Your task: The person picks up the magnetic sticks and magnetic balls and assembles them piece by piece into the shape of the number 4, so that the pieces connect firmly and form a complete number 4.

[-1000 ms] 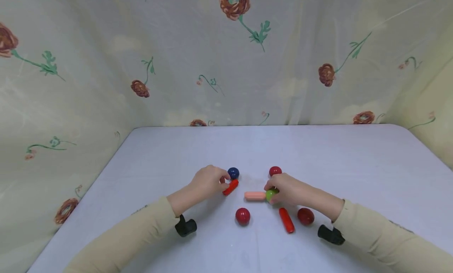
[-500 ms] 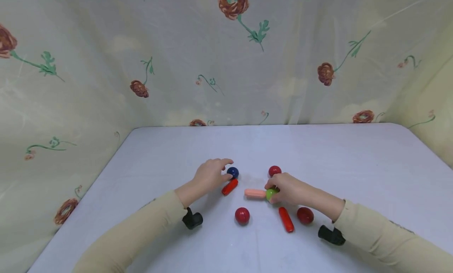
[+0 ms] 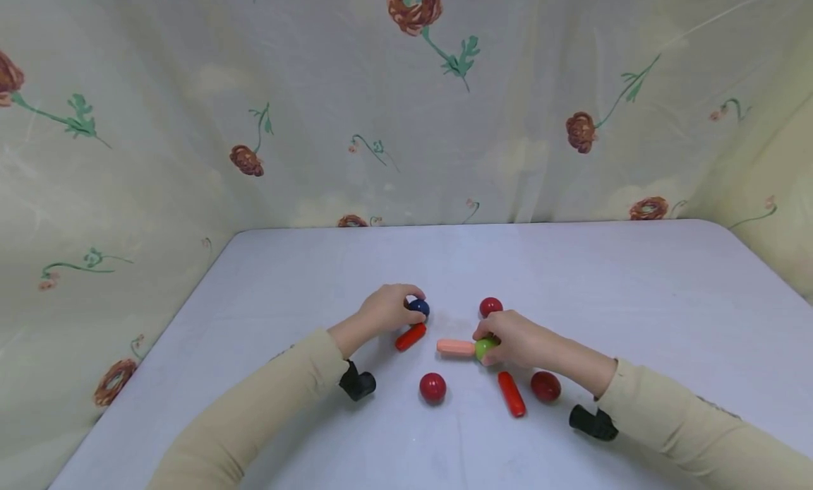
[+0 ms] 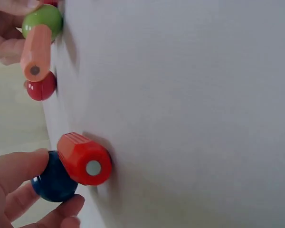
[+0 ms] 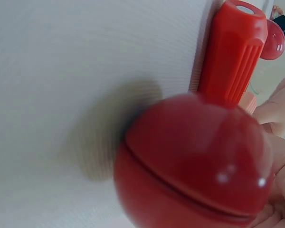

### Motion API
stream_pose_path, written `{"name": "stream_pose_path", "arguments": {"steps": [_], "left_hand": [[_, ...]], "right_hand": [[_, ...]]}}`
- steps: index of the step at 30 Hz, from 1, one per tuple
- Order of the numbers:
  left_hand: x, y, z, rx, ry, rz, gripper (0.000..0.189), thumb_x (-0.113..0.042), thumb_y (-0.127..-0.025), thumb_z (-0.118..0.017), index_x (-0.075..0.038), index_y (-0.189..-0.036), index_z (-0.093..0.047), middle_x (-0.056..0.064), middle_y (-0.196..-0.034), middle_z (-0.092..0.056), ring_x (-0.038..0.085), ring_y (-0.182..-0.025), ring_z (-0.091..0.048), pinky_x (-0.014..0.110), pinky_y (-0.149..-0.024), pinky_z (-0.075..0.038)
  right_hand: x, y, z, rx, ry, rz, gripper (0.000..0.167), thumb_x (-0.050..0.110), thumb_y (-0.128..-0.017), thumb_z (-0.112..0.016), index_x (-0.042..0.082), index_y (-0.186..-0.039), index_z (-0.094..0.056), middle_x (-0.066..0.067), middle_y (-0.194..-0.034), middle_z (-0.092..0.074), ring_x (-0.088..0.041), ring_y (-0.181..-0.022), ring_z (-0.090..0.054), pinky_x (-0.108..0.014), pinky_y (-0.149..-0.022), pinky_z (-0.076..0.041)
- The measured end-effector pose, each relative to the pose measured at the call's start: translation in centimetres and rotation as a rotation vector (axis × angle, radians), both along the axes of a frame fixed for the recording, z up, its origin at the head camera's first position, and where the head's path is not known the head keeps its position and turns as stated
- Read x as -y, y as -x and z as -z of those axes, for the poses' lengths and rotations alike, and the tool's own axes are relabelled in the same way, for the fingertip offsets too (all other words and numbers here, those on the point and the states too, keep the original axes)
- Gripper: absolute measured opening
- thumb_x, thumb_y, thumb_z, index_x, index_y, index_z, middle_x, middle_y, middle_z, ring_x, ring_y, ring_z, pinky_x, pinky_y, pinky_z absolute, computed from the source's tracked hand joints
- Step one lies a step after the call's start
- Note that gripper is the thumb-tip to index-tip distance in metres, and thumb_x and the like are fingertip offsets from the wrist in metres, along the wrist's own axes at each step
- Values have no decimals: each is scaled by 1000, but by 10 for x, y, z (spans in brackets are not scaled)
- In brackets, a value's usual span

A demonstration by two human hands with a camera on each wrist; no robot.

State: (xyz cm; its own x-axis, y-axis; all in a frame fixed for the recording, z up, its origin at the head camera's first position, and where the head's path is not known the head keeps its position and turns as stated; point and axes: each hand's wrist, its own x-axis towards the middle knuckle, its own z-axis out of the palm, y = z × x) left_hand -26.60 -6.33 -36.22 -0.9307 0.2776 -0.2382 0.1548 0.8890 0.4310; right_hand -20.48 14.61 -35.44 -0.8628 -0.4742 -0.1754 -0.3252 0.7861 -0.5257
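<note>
My left hand (image 3: pixel 385 310) grips a dark blue ball (image 3: pixel 419 306), thumb on one side and fingers on the other. Against that ball lies a red ribbed stick (image 3: pixel 411 337); in the left wrist view its near end shows a pale round spot (image 4: pixel 93 167). With its thumb and fingers, my right hand (image 3: pixel 519 339) pinches a lime green ball (image 3: pixel 485 349). A pink faceted stick (image 3: pixel 454 348) extends leftward from the green ball, with a dark hole (image 4: pixel 34 70) in its free end.
One red ball (image 3: pixel 491 306) sits just beyond the right hand, another red ball (image 3: pixel 432 387) front and centre. Under the right wrist lie a second red stick (image 3: pixel 512 394) and a darker red ball (image 3: pixel 545 386), all on a white table (image 3: pixel 317 264).
My left hand has gone from the red stick over to the blue ball, opening its fingers, then closing them round the ball. The right hand keeps its hold on the green ball.
</note>
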Motion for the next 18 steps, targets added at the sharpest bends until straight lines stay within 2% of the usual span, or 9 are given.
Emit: {"name": "stream_pose_path", "arguments": {"steps": [7,14,18], "left_hand": [[3,-9,-6,-37,-44,45,40,-25,-82,-69,-18,-119,-58,6,-98,-60,18,-81,-52,24,-65,-47],[10,-28,-8,-23,-142,99,39,-23,-80,-71,-17,-117,-59,4,-93,-60,15,-72,-54,22,-58,-46],[16,-40,-6,-40,-209,104,38,-21,-78,-73,-15,-113,-61,3,-87,-60,15,-69,-53,22,-57,-44]], "right_hand": [[1,1,0,1,-1,-4,33,5,-73,-75,1,-104,-65,-4,-92,-61,-14,-80,-52,-27,-71,-51],[0,3,0,-5,8,-17,32,4,-73,-74,0,-103,-65,-4,-90,-61,-13,-78,-52,-26,-70,-51],[0,2,-1,3,10,-8,32,5,-73,-74,0,-104,-65,-4,-90,-61,-14,-78,-52,-26,-70,-51]]}}
